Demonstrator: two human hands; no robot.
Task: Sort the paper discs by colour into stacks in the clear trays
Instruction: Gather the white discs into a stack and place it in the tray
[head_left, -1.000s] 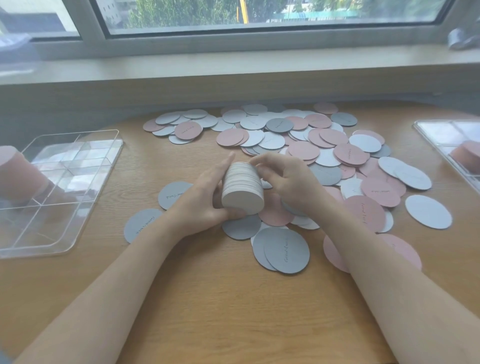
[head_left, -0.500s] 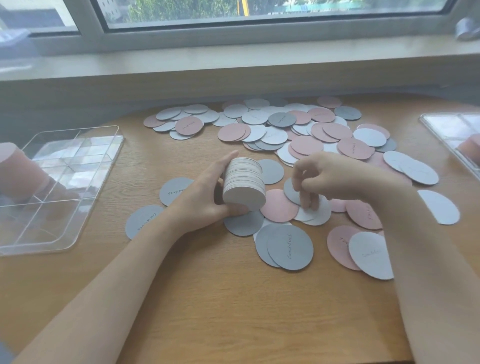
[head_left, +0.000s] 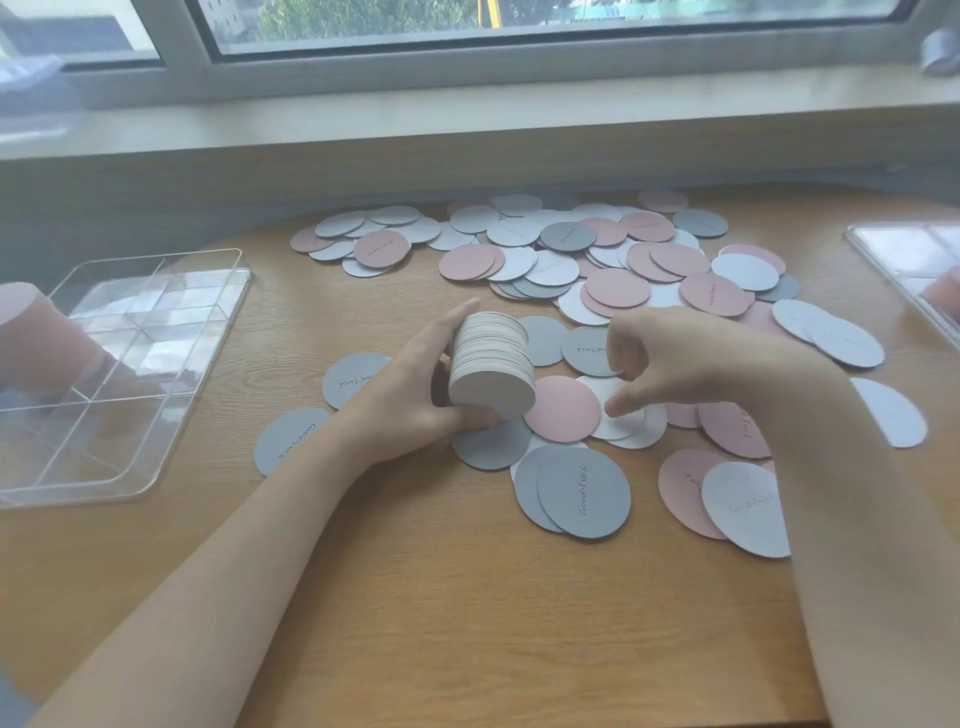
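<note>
Loose pink, white and grey paper discs (head_left: 618, 287) lie scattered over the far and right part of the wooden table. My left hand (head_left: 410, 400) grips a thick stack of white discs (head_left: 493, 364), tilted on its side just above the table. To its right, my right hand (head_left: 691, 364) hovers with curled fingers, its fingertips down on a white disc (head_left: 631, 423) that lies beside a pink disc (head_left: 563, 410). Whether that disc is lifted is hard to tell.
A clear divided tray (head_left: 156, 483) sits at the left with a pink stack (head_left: 31, 338) in it. A second clear tray (head_left: 904, 260) at the right edge also holds a pink stack (head_left: 943, 296). Two overlapping grey discs (head_left: 582, 493) lie near me. A window sill runs behind.
My right hand left the top of the white stack, moved right and came down on a white disc. The left hand kept holding the stack in place.
</note>
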